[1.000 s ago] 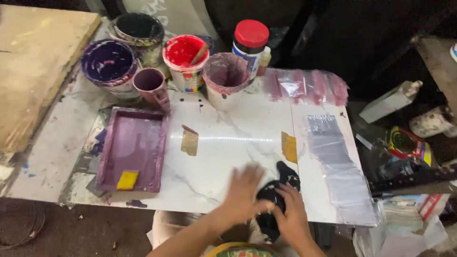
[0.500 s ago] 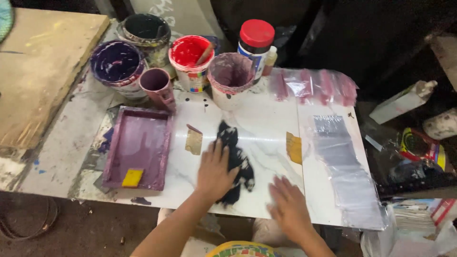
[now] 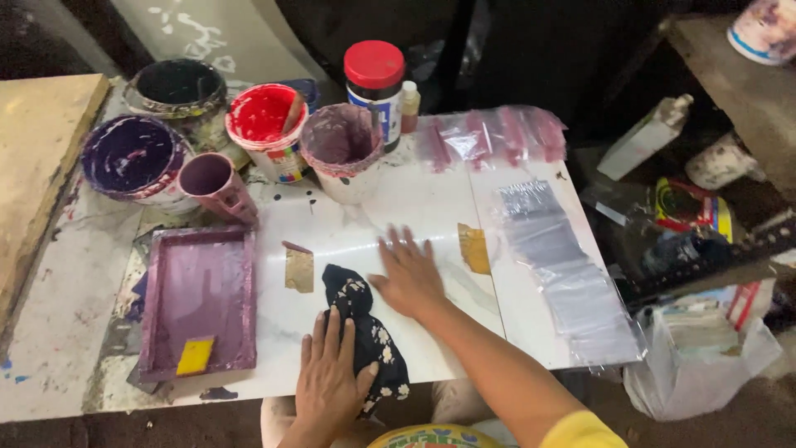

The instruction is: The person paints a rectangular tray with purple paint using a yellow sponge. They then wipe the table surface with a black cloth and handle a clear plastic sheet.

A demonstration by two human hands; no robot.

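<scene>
1. Left hand (image 3: 330, 383) flat on the near end of a dark floral cloth (image 3: 365, 336), fingers spread apart and pressing down, not clamped around anything; reads as pinning the cloth to the white bench (image 3: 373, 241).
2. Right hand (image 3: 408, 274) flat on the bare bench just right of the cloth's far end, fingers fanned apart, palm down; touching the cloth edge or only beside it: cannot tell.
3. Cloth lying lengthwise from mid-bench to the near edge, bunched, 1 piece only, between the 2 hands.
4. 2 tan tape patches (image 3: 473, 248) stuck flat on the bench, 1 either side of the cloth's far end; probably position marks.
5. Purple-stained tray (image 3: 199, 299) left of the cloth, 1 yellow scraper (image 3: 195, 355) resting inside near its front corner.
6. Paint vessels grouped along the far edge, out of the working area: 1 purple bucket (image 3: 133, 158), 1 dark bucket (image 3: 177, 87), 1 red tub (image 3: 265, 124) with a stick in it, 1 mauve cup (image 3: 342, 149), 1 small jug (image 3: 217, 184), 1 red-lidded jar (image 3: 375, 83).
7. Clear plastic bags (image 3: 564, 274) laid in a row down the right side, count unclear through overlap.
</scene>
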